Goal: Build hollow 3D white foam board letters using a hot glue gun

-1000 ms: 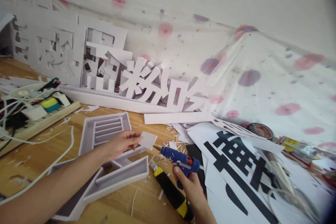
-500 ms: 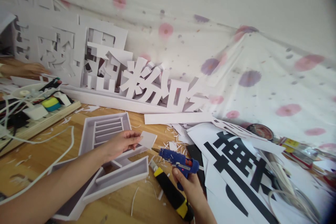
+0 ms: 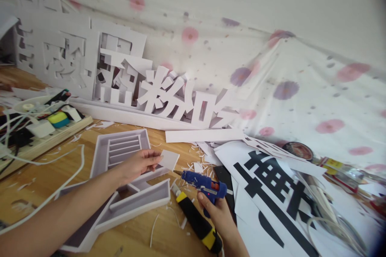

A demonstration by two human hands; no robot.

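My left hand pinches a small flat white piece between thumb and fingers, above a white walled character shape lying on the table. In my right hand is a blue glue gun, its nozzle pointing left, just below the white piece and apart from it. A small red light shows on the gun's body. Below the gun, a black and yellow cutter lies on the wooden table, beside the shape's right end.
White cut-out characters stand along the back wall. On the left are a power strip and white cables. Printed sheets with black characters, a tape roll and scraps lie to the right. Part of another person's hand shows far left.
The other person's hand at the far left has drawn back towards the frame's edge. My hands have barely moved and keep their holds.
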